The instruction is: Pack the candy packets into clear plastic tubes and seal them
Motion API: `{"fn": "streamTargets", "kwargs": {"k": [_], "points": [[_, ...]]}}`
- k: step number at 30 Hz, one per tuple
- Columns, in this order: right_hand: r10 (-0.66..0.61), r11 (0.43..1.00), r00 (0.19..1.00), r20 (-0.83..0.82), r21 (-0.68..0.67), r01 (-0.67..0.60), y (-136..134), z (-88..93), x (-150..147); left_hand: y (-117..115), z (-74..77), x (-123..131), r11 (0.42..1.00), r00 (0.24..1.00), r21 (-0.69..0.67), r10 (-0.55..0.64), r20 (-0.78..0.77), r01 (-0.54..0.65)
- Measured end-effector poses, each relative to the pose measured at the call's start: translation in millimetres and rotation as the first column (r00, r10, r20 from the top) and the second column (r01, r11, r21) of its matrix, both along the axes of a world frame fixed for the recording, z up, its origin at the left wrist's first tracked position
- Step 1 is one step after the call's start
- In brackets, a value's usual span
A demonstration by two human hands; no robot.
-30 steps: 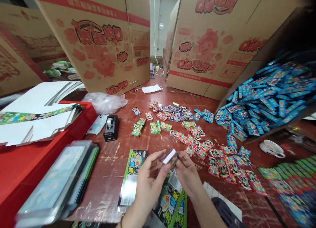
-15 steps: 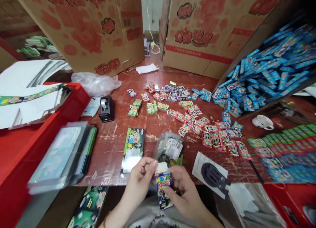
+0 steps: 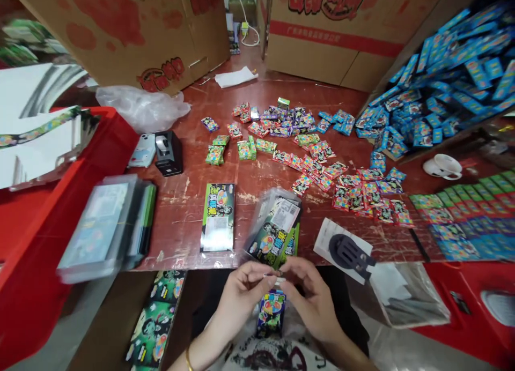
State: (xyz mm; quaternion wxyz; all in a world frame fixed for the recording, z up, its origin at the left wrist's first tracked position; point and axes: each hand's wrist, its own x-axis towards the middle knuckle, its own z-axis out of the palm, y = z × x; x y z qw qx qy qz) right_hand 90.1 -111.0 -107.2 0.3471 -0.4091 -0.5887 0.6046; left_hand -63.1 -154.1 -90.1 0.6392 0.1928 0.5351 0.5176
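The fingers of the left hand [image 3: 241, 289] and right hand [image 3: 313, 296] come together at the top end of a small purple candy box [image 3: 271, 314], both pinching about its pale flap [image 3: 278, 280]. Half a second ago the right hand gripped the box's body, thumb across the printed front, and the flap stood up broad and white; now the front is uncovered and the flap shows only as a thin edge. The box is before the person's printed shirt [image 3: 277, 355], on the near side of the bench [image 3: 181, 247]. Just beyond the box lies a pile of black-and-green candy packs [image 3: 273, 234], which the hands hung over a second ago. Beyond and left of the box are a single candy pack [image 3: 218, 216] and, farther, a tape dispenser [image 3: 169, 155]; beyond and right, red candy sachets [image 3: 358, 197].
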Motion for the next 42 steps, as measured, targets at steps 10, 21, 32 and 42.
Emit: {"fn": "streamTargets", "kwargs": {"k": [10,21,32,42], "points": [[0.083,0.968,0.993,-0.082,-0.23,-0.1,11.2,0.5,1.6,-6.6,11.0,-4.4,0.983,0.927,0.093,-0.114,-0.357,0.156],[0.192,0.981,0.98,0.051,0.002,-0.192,14.3,-4.6,-0.4,-22.1,-16.1,0.2,0.987,0.937,0.058,-0.12,-0.327,0.147],[0.439,0.803,0.874,-0.206,-0.347,-0.485,-13.0,3.2,-13.5,41.3,-17.8,-94.8,0.963,0.245,0.181,0.227,-0.943,-0.198],[-0.064,0.942,0.98,-0.186,-0.334,-0.002,42.8,-1.8,-23.2,89.1,-11.6,-131.1,0.978,0.731,0.03,0.175,-0.659,-0.207]]}}
